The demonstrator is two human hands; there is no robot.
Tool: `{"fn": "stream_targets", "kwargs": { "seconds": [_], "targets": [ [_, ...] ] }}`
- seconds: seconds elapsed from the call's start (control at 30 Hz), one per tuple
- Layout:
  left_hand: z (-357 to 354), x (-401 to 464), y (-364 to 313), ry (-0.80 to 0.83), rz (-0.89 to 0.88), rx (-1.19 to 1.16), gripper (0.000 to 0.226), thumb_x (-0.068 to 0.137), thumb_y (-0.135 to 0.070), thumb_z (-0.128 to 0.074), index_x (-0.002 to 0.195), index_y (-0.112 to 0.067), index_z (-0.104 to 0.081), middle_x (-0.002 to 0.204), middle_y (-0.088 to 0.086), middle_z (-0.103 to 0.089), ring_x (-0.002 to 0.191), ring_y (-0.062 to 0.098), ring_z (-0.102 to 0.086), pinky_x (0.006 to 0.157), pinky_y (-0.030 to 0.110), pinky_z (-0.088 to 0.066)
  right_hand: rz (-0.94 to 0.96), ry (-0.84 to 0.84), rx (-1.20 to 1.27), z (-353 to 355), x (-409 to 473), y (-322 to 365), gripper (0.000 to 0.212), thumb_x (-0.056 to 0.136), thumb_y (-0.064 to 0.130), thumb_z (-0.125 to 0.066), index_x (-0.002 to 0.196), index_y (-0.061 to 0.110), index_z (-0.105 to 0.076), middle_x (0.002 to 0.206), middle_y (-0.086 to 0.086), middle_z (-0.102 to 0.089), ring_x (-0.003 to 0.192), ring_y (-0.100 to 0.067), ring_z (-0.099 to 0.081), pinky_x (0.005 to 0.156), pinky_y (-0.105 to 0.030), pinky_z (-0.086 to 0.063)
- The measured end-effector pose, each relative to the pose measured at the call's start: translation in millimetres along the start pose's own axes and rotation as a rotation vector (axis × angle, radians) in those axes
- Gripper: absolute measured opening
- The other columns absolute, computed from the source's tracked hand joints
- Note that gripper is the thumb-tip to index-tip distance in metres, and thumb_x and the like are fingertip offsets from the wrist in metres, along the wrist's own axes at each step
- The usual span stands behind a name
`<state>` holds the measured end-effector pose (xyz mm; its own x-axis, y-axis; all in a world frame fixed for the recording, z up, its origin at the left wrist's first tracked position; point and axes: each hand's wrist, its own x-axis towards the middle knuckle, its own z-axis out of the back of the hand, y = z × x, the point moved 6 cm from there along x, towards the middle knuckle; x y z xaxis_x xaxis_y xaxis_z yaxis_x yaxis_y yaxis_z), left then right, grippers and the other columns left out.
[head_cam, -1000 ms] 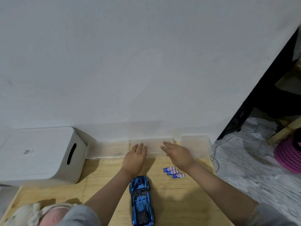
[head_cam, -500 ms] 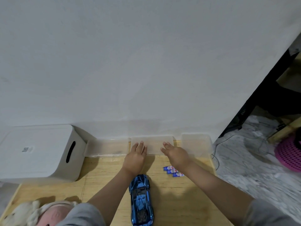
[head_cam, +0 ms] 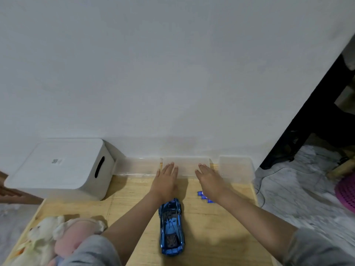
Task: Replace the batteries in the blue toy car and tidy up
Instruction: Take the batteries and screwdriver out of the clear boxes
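We see both hands stretched forward over a wooden desk point(head_cam: 134, 196) toward the white wall. Our left hand point(head_cam: 165, 181) lies flat with its fingers straight, the fingertips resting on the front of the middle clear box point(head_cam: 186, 163), which stands against the wall. Our right hand point(head_cam: 209, 180) is likewise spread and relaxed, its fingertips at the same box's right part; neither hand grasps anything. A second clear box point(head_cam: 235, 167) sits just to the right of the middle one, and a longer clear tray point(head_cam: 137, 166) lies to its left, next to a white lidded bin point(head_cam: 63, 167) with a dark slot handle on its side.

The blue toy car point(head_cam: 171, 227) stands on the desk between our forearms, just behind the left wrist, lengthwise toward us. The batteries point(head_cam: 204, 196), blue with white labels, lie on the desk beside the car's right, partly hidden under the right wrist; we cannot tell how many there are. At the near left corner of the desk rests a plush toy point(head_cam: 57, 240), pale cream and pink. Grey sleeves point(head_cam: 317, 248) cover our upper arms.
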<state>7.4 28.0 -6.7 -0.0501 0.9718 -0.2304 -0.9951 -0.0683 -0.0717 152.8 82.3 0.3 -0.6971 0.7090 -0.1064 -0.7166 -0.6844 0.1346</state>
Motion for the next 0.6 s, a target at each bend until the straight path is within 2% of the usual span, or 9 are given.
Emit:
{"fn": "stream_targets", "kwargs": {
  "seconds": [0.1, 0.23, 0.4, 0.6],
  "targets": [
    [5.2, -17.8, 4.3, -0.043, 0.059, -0.066, 0.071, 0.095, -0.029, -0.046, 0.152, -0.012, -0.007, 0.159, 0.010, -0.002, 0.147, 0.025, -0.002, 0.118, 0.044, -0.006, 0.005, -0.007, 0.004, -3.9, -3.2, 8.1, 0.072, 0.084, -0.004, -0.057, 0.147, 0.007, -0.023, 0.157, -0.016, -0.012, 0.145, -0.031, -0.012, 0.118, -0.043, -0.018],
    [4.9, -46.7, 7.4, -0.072, 0.126, -0.116, 0.065, 0.096, -0.039, -0.040, 0.151, -0.014, -0.013, 0.158, 0.011, -0.011, 0.146, 0.026, -0.008, 0.119, 0.045, -0.011, 0.095, -0.158, 0.041, -3.8, -15.4, 27.8, 0.059, 0.079, -0.010, -0.060, 0.135, 0.004, -0.047, 0.144, -0.022, -0.041, 0.132, -0.039, -0.041, 0.108, -0.045, -0.034],
    [-1.6, -71.2, 13.3, -0.059, 0.181, -0.091, 0.064, 0.097, -0.043, -0.038, 0.150, -0.016, -0.015, 0.158, 0.010, -0.012, 0.146, 0.026, -0.008, 0.119, 0.045, -0.009, 0.096, -0.115, 0.137, -4.1, -24.3, 48.5, 0.052, 0.094, 0.001, -0.044, 0.144, 0.010, -0.033, 0.153, -0.011, -0.029, 0.140, -0.028, -0.026, 0.115, -0.035, -0.023],
    [4.7, -93.9, 52.2, -0.085, 0.292, -0.061, 0.064, 0.097, -0.042, -0.037, 0.150, -0.015, -0.015, 0.158, 0.011, -0.010, 0.146, 0.027, -0.008, 0.119, 0.044, -0.010, 0.190, -0.102, 0.178, 11.1, -3.8, 88.4, 0.053, 0.093, -0.002, -0.041, 0.144, 0.007, -0.032, 0.150, -0.011, -0.034, 0.137, -0.028, -0.031, 0.110, -0.038, -0.034]
  ]
}}
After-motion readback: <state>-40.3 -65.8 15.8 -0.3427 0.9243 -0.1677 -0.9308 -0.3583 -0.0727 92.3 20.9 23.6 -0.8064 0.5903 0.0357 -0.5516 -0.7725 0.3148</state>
